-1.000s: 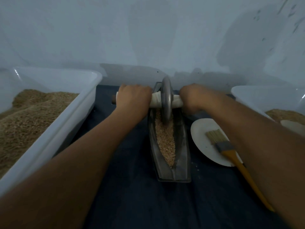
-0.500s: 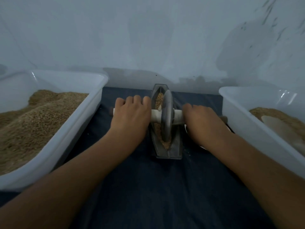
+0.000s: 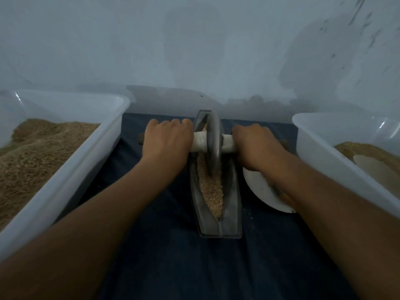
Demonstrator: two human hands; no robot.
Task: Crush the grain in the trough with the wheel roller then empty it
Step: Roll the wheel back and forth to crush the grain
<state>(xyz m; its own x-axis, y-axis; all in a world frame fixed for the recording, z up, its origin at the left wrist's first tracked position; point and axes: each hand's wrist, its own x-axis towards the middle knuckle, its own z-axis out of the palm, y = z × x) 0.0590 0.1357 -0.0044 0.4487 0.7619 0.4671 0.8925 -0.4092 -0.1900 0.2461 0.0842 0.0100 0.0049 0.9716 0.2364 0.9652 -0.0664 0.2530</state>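
the left hand point(image 3: 167, 140) and the right hand point(image 3: 255, 144) each curl their fingers round the pale axle handle on either side of the wheel roller point(image 3: 213, 144), which stands upright in the far half of the trough point(image 3: 232, 204). the grain point(image 3: 211, 189) lies along the trough's groove on the dark cloth point(image 3: 173, 256), between a left bin point(image 3: 71, 161) of grain and a right bin point(image 3: 337, 148). a white plate point(image 3: 259, 189) sits partly under the right forearm.

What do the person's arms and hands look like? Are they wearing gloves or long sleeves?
No gloves and no sleeves show. Both forearms are bare all the way to the bottom edge of the picture, and the left hand and right hand are bare too. No watch, ring, bracelet or marking is visible on either wrist or hand, though the dim light could hide small details.
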